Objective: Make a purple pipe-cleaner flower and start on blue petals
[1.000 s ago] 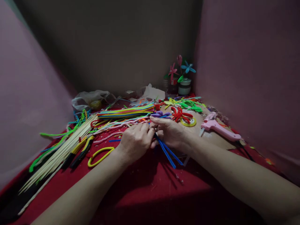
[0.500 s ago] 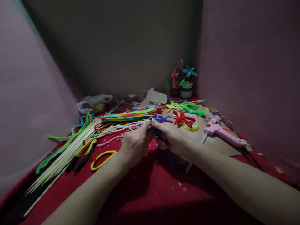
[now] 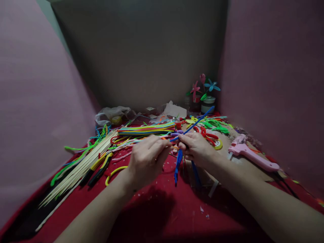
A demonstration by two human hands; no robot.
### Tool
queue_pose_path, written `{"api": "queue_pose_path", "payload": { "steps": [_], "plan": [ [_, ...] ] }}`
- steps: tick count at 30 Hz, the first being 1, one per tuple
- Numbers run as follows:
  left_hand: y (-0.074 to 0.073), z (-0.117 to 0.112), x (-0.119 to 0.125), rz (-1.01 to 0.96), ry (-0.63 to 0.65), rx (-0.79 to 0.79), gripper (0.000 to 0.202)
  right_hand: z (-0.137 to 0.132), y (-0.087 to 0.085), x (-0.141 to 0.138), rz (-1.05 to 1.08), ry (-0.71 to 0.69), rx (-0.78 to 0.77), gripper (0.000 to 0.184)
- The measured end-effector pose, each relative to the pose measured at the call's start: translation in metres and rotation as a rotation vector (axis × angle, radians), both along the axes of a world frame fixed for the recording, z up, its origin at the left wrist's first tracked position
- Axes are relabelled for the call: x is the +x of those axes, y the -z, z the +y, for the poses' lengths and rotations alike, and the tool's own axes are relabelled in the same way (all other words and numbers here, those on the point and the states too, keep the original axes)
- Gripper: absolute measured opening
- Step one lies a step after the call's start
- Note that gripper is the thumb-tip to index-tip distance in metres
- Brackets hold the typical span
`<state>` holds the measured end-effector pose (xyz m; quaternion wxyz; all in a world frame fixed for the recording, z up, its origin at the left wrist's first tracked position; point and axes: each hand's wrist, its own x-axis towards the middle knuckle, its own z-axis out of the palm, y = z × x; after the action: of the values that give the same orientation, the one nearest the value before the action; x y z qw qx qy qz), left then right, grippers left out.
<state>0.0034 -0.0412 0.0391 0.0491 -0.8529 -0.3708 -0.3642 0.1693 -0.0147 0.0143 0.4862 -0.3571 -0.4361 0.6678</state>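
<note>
Blue pipe cleaners (image 3: 178, 165) hang in a bundle below the fingers of my right hand (image 3: 196, 145), which is closed on them. One long blue stem (image 3: 201, 118) slants up to the right past the thumb, and its lower end reaches the curled fingertips of my left hand (image 3: 149, 153). The left fingers look pinched at that end, though the back of the hand partly hides them. Just beyond the hands lie a purple looped pipe cleaner (image 3: 177, 133) and a red pipe-cleaner shape (image 3: 209, 136).
Wooden sticks (image 3: 83, 165) and black-and-yellow pliers (image 3: 97, 168) lie to the left. Striped bundled pipe cleaners (image 3: 146, 128) rest behind the hands. At right are a pink glue gun (image 3: 253, 155), a yellow tape roll (image 3: 218, 145) and green pipe-cleaner pieces (image 3: 215, 126). Pipe-cleaner flowers (image 3: 212, 85) stand at the back.
My hands have moved slightly apart from being pressed together. A long blue stem now sticks up to the right, and the hanging blue bundle shows more. The view has shifted.
</note>
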Motion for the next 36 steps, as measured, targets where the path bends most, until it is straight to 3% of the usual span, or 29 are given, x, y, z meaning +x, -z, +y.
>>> {"api": "queue_pose_path", "payload": {
  "steps": [2, 4, 5, 7, 10, 13, 19, 24, 30, 33, 36],
  "plan": [
    [0.0, -0.005, 0.008, -0.021, 0.105, -0.397, 0.024, 0.002, -0.001, 0.002, 0.077, 0.008, -0.037, 0.028],
    [0.004, -0.005, 0.015, -0.169, 0.095, -0.827, 0.031, 0.002, -0.001, 0.002, 0.115, 0.006, -0.049, 0.029],
    [0.006, -0.002, 0.018, -0.301, 0.068, -0.985, 0.032, 0.002, -0.001, 0.001, 0.118, 0.002, -0.045, 0.029],
    [0.01, 0.004, 0.02, -0.578, 0.046, -1.125, 0.035, 0.0, 0.0, -0.001, 0.094, -0.012, -0.025, 0.028],
    [0.012, 0.012, 0.017, -0.806, 0.078, -1.046, 0.035, -0.004, 0.001, -0.005, -0.012, -0.077, -0.036, 0.026],
    [0.011, 0.017, 0.01, -0.848, 0.07, -0.977, 0.033, -0.007, 0.0, -0.004, -0.135, -0.22, -0.085, 0.026],
    [0.011, 0.021, 0.004, -0.917, 0.187, -1.069, 0.027, -0.012, -0.006, 0.004, -0.238, -0.545, -0.139, 0.022],
    [0.008, 0.016, 0.019, -1.068, 0.395, -1.167, 0.025, -0.017, -0.015, 0.002, -0.195, -0.687, -0.186, 0.022],
    [0.003, 0.016, 0.03, -1.374, 0.393, -1.279, 0.023, -0.017, -0.017, -0.006, -0.098, -0.664, -0.236, 0.028],
    [0.002, 0.016, 0.031, -1.49, 0.351, -1.174, 0.013, -0.016, -0.012, -0.009, -0.007, -0.64, -0.227, 0.023],
    [0.003, 0.018, 0.028, -1.486, 0.372, -1.056, 0.005, -0.016, -0.008, -0.011, 0.04, -0.587, -0.26, 0.021]
  ]
}}
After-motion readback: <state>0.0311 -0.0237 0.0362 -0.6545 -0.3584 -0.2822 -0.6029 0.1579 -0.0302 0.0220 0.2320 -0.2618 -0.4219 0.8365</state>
